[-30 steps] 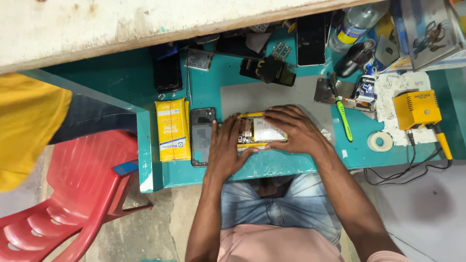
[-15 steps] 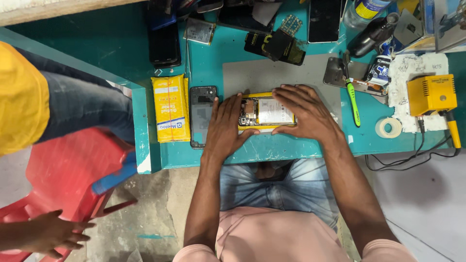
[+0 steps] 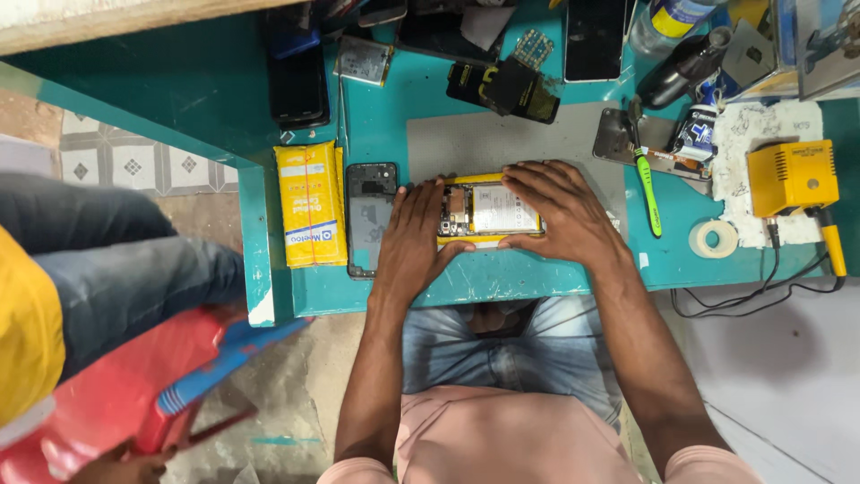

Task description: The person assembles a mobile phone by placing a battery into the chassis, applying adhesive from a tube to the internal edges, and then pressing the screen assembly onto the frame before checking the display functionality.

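Observation:
An opened phone (image 3: 488, 211) with a yellow frame lies on a grey mat (image 3: 484, 143) on the teal workbench, its battery and circuit board showing. My left hand (image 3: 414, 244) holds its left end, thumb along the near edge. My right hand (image 3: 560, 213) covers its right end, fingers spread over the top edge. A dark phone back cover (image 3: 371, 218) lies flat just left of my left hand.
A yellow box (image 3: 310, 204) lies at the bench's left edge (image 3: 260, 269). A green-handled tool (image 3: 647, 190), tape roll (image 3: 714, 238) and yellow soldering station (image 3: 793, 177) sit to the right. Phones and parts crowd the back. Another person in jeans sits at left on a red chair (image 3: 107, 394).
The view has shifted and drawn closer. The person at left has moved further into view over the red chair. My hands stay on the opened phone.

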